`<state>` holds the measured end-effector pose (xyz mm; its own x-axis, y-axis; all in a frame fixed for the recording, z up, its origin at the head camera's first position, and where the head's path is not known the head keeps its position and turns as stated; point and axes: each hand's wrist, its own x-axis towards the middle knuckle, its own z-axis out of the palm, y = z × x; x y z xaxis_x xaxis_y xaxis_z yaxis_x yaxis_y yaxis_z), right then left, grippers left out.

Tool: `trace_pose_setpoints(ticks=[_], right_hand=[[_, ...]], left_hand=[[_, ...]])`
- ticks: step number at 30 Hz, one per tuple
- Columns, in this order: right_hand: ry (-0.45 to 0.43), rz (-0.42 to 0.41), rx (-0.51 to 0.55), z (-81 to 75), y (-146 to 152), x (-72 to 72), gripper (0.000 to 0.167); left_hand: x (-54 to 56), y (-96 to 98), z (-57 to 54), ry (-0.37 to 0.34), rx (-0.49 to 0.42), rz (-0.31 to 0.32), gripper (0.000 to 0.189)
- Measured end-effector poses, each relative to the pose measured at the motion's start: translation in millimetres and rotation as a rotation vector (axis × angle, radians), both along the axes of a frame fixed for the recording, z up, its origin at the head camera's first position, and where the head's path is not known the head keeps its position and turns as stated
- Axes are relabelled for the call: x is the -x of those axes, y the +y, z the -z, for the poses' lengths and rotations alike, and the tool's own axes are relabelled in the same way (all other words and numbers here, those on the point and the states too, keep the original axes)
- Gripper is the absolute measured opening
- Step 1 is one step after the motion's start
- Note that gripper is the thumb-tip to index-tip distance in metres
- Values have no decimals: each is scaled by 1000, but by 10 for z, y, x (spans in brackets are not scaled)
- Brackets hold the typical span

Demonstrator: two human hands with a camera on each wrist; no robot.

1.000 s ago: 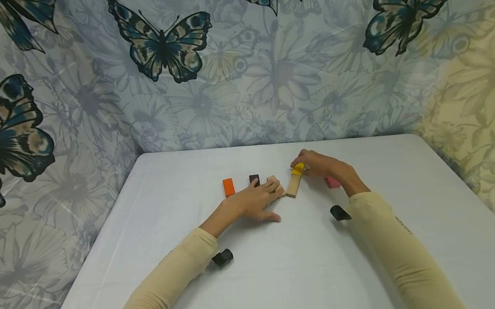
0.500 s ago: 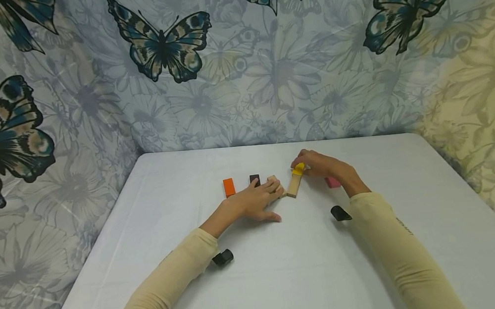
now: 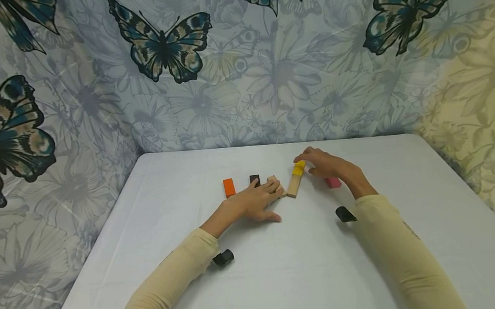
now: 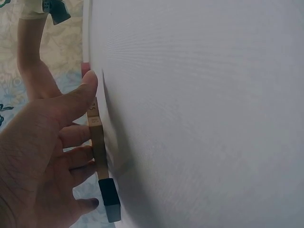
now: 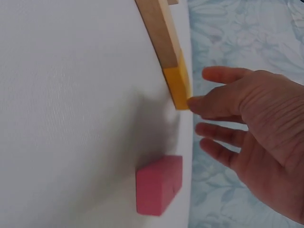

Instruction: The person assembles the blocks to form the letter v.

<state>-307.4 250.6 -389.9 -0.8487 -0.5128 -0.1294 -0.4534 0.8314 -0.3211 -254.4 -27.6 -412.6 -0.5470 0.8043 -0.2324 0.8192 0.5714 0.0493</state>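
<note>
Fingers spread, my left hand [image 3: 256,203] rests over pale wooden blocks [image 4: 98,145] near the middle of the table, hiding part of them. A dark block [image 3: 254,178] lies by its fingertips, at the end of the pale ones in the left wrist view. Just to the right, a pale wooden block [image 3: 294,186] lies slanted with a yellow block [image 3: 298,168] end to end at its far end. My right hand [image 3: 322,163] hovers by the yellow block, thumb and fingers apart, fingertips right at its end. A pink block [image 5: 159,185] sits below the right hand.
An orange block [image 3: 229,187] lies left of the dark one. The white table [image 3: 282,280] ends at the back against a butterfly-print cloth [image 3: 243,105]. Black wrist cameras [image 3: 223,258] hang under both sleeves, close over the table.
My right hand has let go of the yellow block and shifted slightly right, its thumb parting from the fingers. The left hand and the blocks have stayed in place.
</note>
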Motion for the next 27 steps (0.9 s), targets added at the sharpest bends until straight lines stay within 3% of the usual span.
trace_pose_setpoints(ticks=[6,13,19,27], right_hand=[[-78,23,-34,-94,181,-135,57],[-165,-29,-62,-164,381,-254,58],[-224,35,-122,-179,418,-316,69],[-146,29,-135,-110,460,-283,59]], left_hand=[[-7,7,-11,-7,5,0,88],[-3,-2,1,-16,4,-9,87],[-6,1,-5,-10,5,-9,87],[-13,10,-1,-20,-7,-5,88]])
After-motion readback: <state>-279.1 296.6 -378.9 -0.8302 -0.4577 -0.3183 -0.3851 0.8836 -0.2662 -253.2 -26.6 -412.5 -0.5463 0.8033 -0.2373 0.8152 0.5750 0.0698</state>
